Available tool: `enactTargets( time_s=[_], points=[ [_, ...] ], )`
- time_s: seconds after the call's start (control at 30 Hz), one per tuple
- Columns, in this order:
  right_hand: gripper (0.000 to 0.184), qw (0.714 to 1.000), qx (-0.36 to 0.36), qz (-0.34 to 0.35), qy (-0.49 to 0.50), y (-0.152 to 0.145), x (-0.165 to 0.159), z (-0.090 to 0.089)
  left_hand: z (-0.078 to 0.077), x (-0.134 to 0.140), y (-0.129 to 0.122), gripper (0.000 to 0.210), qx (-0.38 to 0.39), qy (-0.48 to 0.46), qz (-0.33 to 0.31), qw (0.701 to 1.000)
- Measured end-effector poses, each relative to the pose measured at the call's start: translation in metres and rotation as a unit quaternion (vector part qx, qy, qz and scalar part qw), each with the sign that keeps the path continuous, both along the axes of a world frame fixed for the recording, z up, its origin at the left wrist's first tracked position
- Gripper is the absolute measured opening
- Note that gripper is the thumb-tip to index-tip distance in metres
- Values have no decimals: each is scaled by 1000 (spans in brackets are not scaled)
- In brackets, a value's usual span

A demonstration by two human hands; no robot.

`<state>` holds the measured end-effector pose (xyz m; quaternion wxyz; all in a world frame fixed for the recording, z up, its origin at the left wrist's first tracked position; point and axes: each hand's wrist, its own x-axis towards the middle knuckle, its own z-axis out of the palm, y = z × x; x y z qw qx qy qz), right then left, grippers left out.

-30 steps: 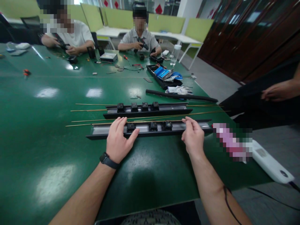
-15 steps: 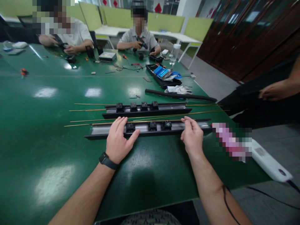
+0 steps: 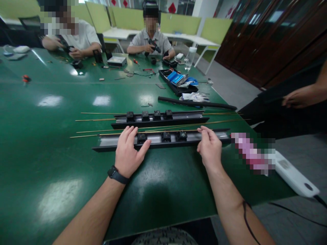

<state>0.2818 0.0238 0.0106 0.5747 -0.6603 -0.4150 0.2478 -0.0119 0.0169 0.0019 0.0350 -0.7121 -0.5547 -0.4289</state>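
Across the table in front of me lies a long black channel with a pale inner strip (image 3: 109,141). Three small black blocks (image 3: 166,136) show in it. My left hand (image 3: 129,148) rests over the channel's left part, its fingers stretched forward and thumb apart, beside the leftmost block. Toward the right end, my right hand (image 3: 209,144) has thumb and fingers pinched at a thin brass rod (image 3: 171,131) that runs along the channel's far edge. The fingertips partly hide the rod's end. Behind lies a second black channel (image 3: 189,117) holding several black blocks (image 3: 145,116).
More brass rods (image 3: 95,120) stick out past the channels. Farther back are a black strip (image 3: 219,106), white gloves (image 3: 195,97) and a black tray (image 3: 178,89) of blue items. A white power strip (image 3: 293,175) lies at the right edge. Two people sit opposite; another person's hand (image 3: 297,98) is at right.
My left hand has shifted very slightly back and left. The right hand keeps its pinch in the same place, and the channels have not moved.
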Motion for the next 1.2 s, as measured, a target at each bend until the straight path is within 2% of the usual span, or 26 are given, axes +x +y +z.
enactTargets(
  time_s=[0.23, 1.2],
  points=[
    [51, 1000, -1, 3, -1, 0, 1, 0, 0, -1, 0, 58, -8, -11, 11, 1000],
    [49, 1000, 8, -3, -5, 1, 0, -2, 2, 1, -1, 58, -13, -18, -11, 1000]
  ],
)
